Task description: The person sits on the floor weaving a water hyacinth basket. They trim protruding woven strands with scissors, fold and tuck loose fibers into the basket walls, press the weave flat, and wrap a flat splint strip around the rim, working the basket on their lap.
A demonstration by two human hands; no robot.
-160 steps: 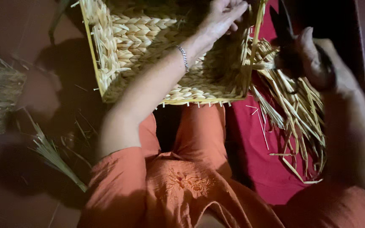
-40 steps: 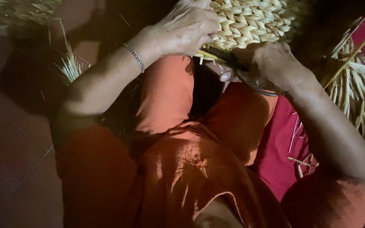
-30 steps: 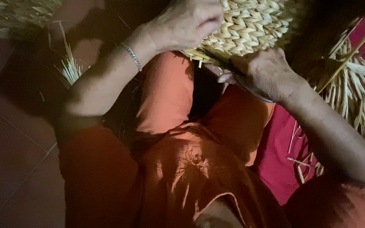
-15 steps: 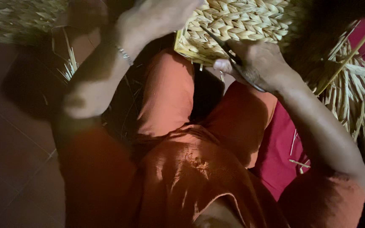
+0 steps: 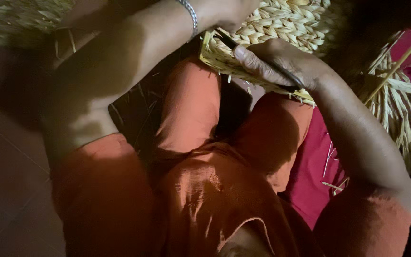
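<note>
1. I look down at a woven straw basket (image 5: 281, 24); it sits at the top of my view, resting over the knees of the person in orange clothes (image 5: 215, 190); its near edge hangs just above the orange lap.
2. The right hand (image 5: 281, 66) lies on the near edge of the basket; its fingers (image 5: 255, 64) are pressed together and curled over the rim; they grip a thin dark tool (image 5: 258, 57) that looks like scissors, but I cannot tell for sure.
3. The dark tool lies flat along the basket's near edge; its tip points to the left corner of that edge.
4. The left hand (image 5: 229, 10) is at the top of my view, touching the basket near its left corner; most of the hand is cut off by the picture, so I cannot tell if it is spread or pinching.
5. A silver bracelet (image 5: 191, 14) is on the left wrist.
6. Loose straw strips (image 5: 398, 102) lie to the right of the basket, on a red cloth (image 5: 317, 162); a few small bits of straw sit on the cloth lower down.
7. More straw (image 5: 10, 16) is in the top left corner of my view, well apart from the hands; the floor (image 5: 5, 190) on the left is dark.
</note>
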